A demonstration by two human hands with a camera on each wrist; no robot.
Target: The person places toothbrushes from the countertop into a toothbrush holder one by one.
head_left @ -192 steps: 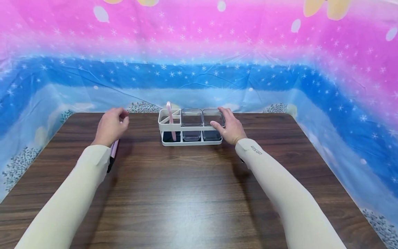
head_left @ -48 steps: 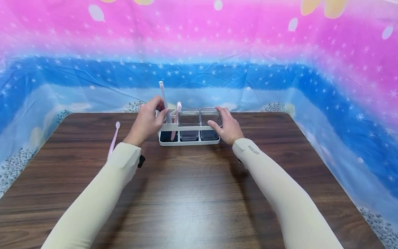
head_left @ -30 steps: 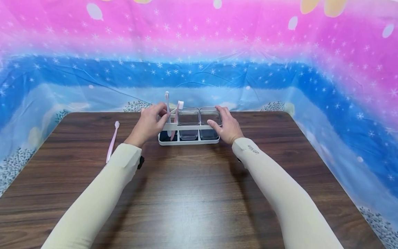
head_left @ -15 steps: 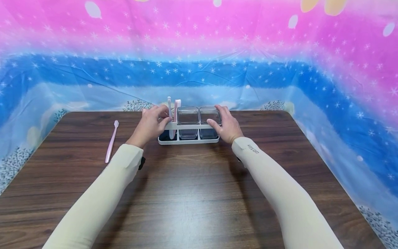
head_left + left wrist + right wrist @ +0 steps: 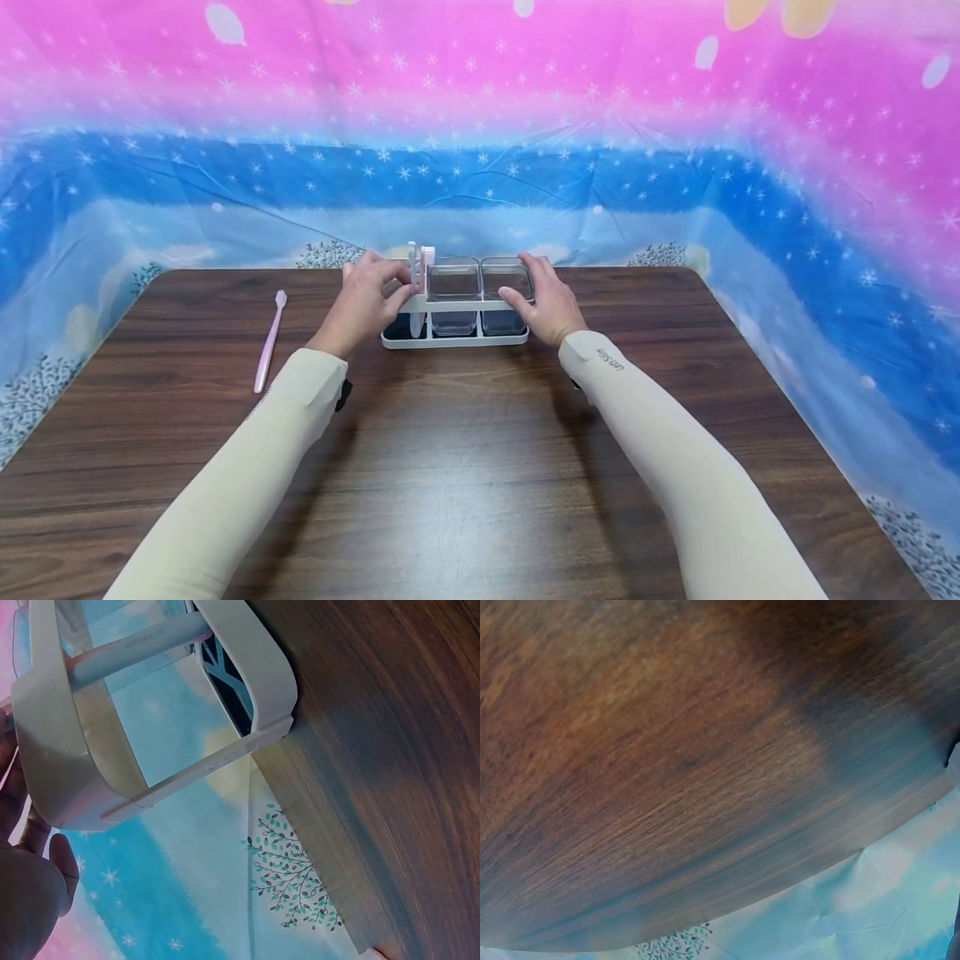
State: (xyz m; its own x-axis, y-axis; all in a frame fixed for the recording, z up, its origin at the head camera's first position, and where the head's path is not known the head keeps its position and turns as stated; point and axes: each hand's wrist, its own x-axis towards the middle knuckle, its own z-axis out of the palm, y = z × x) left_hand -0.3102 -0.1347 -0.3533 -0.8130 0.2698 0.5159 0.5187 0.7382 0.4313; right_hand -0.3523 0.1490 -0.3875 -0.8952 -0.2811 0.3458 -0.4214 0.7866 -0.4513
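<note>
A white toothbrush holder (image 5: 453, 342) stands near the table's far edge, with two clear cups (image 5: 454, 283) in its middle and right sections. My left hand (image 5: 363, 300) pinches a pale toothbrush (image 5: 412, 257) that stands in the holder's left section, bristle head up. Its pale blue handle (image 5: 142, 654) reaches down to the dark base in the left wrist view. Right beside it is a pink toothbrush (image 5: 429, 255), mostly hidden behind it. My right hand (image 5: 553, 304) grips the holder's right end around the right cup, thumb in front and fingers behind.
Another pink toothbrush (image 5: 269, 343) lies on the wooden table (image 5: 457, 467), left of my left hand. A patterned pink and blue cloth (image 5: 480, 183) hangs behind the table and along its sides.
My left hand moved right from the table's left side, bringing the pale toothbrush over the holder and lowering it into the left section. The pink one there shifted its tilt. My right hand stayed put.
</note>
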